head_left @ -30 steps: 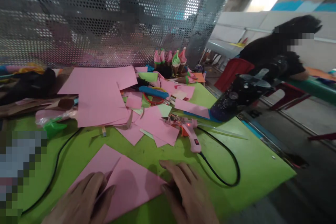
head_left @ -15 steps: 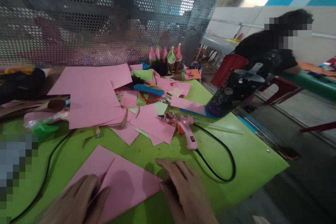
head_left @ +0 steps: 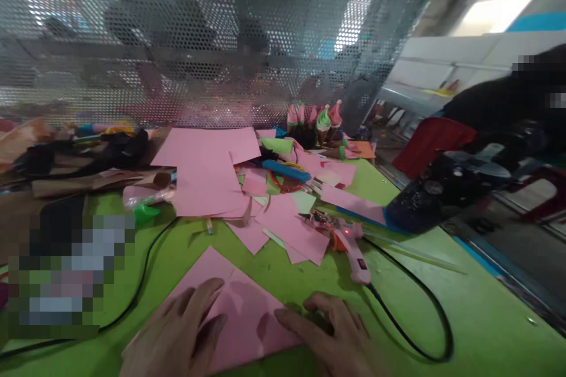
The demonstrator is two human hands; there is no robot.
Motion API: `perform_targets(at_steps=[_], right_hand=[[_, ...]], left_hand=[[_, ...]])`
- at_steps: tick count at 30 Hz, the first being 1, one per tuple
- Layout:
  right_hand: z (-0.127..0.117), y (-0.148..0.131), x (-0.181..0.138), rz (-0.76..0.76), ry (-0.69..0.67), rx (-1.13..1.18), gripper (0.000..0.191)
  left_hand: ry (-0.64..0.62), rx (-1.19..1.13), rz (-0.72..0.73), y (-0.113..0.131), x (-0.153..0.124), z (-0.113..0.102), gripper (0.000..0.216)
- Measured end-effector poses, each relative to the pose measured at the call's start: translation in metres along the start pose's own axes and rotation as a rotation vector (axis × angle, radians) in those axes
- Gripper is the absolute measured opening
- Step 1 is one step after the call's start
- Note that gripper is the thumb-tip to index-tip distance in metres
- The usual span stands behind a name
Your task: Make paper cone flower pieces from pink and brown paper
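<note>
A folded sheet of pink paper (head_left: 247,318) lies on the green tabletop just in front of me, with a pointed corner at the right. My left hand (head_left: 181,330) holds it down at its left side, index finger and thumb pressed onto the paper. At the right corner my right hand (head_left: 338,330) rests its thumb on the paper; its other fingers are bent and apart from the thumb, holding nothing. Beyond the right hand lies a pink hot glue gun (head_left: 354,250) with a lit red light and a black cord.
Large pink sheets (head_left: 207,171) and cut pieces (head_left: 287,224) cover the middle. Paper ice-cream cones (head_left: 325,121) stand at the back by a perforated metal panel (head_left: 265,29). A dark tumbler (head_left: 413,200) stands at the right edge. A person in dark clothing (head_left: 495,94) is beyond.
The view has turned left, so things sit further right. My right thumb has moved onto the paper's right corner. The raised flap now lies flatter under my left hand.
</note>
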State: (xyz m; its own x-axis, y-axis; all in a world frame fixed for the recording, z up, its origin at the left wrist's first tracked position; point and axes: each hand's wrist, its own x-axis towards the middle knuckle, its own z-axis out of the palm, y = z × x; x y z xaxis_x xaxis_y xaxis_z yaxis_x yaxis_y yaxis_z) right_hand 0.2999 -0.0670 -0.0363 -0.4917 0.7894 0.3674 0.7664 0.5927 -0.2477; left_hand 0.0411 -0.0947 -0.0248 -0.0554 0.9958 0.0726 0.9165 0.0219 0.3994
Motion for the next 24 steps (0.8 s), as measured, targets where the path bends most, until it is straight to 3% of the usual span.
perform_targets(at_steps=[5,9,13,19,24], right_hand=[[-0.001,0.001,0.001,-0.025,0.021,-0.060,0.057],[-0.004,0.005,0.001,-0.111,-0.019,-0.035,0.063],[-0.004,-0.006,0.002,0.006,0.064,0.023,0.063],[-0.011,-0.022,0.007,0.054,0.034,0.004,0.066],[-0.021,-0.026,0.009,0.061,0.039,0.014,0.056]], left_hand=[[0.080,0.122,0.139,0.000,-0.001,0.000,0.032],[0.191,0.209,0.368,0.000,0.002,0.002,0.046],[0.214,0.292,0.547,0.002,-0.006,0.010,0.057],[0.319,0.487,0.603,-0.002,-0.035,0.034,0.060],[0.381,0.482,0.709,-0.001,-0.039,0.040,0.074]])
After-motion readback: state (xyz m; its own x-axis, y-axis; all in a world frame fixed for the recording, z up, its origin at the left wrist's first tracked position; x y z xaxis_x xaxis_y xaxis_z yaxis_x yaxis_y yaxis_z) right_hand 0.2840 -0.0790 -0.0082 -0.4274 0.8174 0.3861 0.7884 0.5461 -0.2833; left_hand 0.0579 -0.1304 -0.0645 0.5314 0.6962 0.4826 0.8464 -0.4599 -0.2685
